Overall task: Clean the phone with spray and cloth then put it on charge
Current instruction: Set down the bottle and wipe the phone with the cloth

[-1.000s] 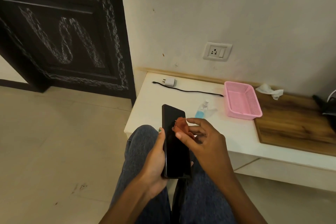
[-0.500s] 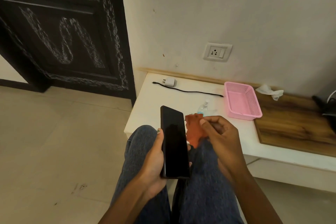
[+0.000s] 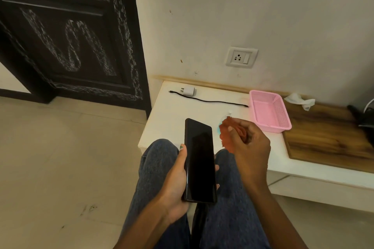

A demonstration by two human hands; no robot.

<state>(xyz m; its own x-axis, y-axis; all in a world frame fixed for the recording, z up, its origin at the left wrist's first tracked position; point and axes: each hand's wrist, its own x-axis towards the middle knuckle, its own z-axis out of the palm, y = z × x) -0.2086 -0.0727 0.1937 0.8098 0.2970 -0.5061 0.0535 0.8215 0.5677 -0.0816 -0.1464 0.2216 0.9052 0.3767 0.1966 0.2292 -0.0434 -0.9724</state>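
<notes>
Phone in my left hand, cloth bunched in my right, above my knees at the low white table.

From my head camera: my left hand point(image 3: 176, 178) wraps one slim black glass-fronted phone point(image 3: 199, 159), thumb along its left edge and fingertips curling round the right, screen dark and facing up over my two blue-jeaned knees point(image 3: 157, 168). My right hand point(image 3: 250, 143) is closed around one crumpled rust-orange cloth point(image 3: 229, 132), held just right of the phone and not touching it. Behind the cloth peeks a bit of blue, too hidden to identify. On the white tabletop point(image 3: 202, 113) lie one white charger plug point(image 3: 188, 91), one black cable point(image 3: 212, 101) and one pink plastic mesh basket point(image 3: 270, 111). One white wall socket point(image 3: 241, 57) sits above; one crumpled white tissue point(image 3: 300, 101) rests on the wooden board point(image 3: 327, 137).
</notes>
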